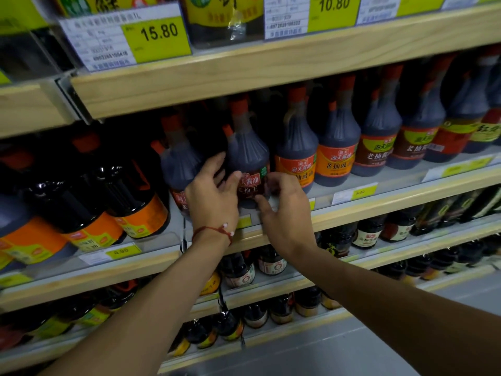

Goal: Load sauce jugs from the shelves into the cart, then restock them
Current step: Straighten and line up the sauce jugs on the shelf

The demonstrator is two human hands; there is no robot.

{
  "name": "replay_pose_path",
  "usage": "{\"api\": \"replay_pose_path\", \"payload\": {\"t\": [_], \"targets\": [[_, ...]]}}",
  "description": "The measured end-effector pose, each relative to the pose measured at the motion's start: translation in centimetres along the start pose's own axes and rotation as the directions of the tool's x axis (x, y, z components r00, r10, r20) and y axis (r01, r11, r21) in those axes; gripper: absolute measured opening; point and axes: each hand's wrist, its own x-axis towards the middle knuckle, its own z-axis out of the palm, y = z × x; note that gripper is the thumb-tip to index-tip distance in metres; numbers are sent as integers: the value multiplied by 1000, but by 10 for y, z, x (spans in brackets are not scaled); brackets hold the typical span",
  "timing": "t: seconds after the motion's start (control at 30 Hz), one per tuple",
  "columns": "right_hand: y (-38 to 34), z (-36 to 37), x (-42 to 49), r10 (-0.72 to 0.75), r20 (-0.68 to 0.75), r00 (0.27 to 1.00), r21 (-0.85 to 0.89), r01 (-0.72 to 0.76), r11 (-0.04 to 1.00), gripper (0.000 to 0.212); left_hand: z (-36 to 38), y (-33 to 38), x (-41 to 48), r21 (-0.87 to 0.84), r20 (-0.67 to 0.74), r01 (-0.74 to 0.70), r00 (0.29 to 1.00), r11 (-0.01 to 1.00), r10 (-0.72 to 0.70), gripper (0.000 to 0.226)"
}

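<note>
Gripping w/ both hands: left hand (214,194) wraps the dark plastic sauce jug w/ red cap & red label (248,156), thumb on label. Right hand (283,210) curls fingers round its right side, thumb low. Jug stands at front of pale wood-edged middle shelf (379,208), close between neighbours. Best approach: keep it upright, support base, draw straight out w/o knocking orange-label jug (295,156) beside it.

Base of jug (248,158) hidden, lower price tags (353,195) blurred
</note>
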Motion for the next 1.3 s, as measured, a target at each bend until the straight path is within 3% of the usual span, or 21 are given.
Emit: {"api": "replay_pose_path", "payload": {"t": [0.13,0.3,0.43,0.53,0.67,1.3], "targets": [[-8,3,-16,-102,60,993,-23,104,994,31,-36,-12,-18,52,-94,-53,994,997,58,30],[-30,21,-16,-108,158,982,-14,111,994,42,-62,-35,-14,122,-228,-43,971,992,70,46],[-39,39,-12,-65,223,973,-20,72,997,58,-65,-50,-5,115,-146,16,989,993,1,65],[-43,50,-10,-68,259,964,-28,78,997,64,-69,-55,3,91,-103,17,995,996,-8,65],[-41,56,-9,-81,239,968,-16,88,996,63,-69,-56,4,-95,-63,38,997,995,-44,62],[-33,54,3,-119,219,969,21,117,993,60,-56,-58,2,-17,-214,-32,976,999,27,56]]}}
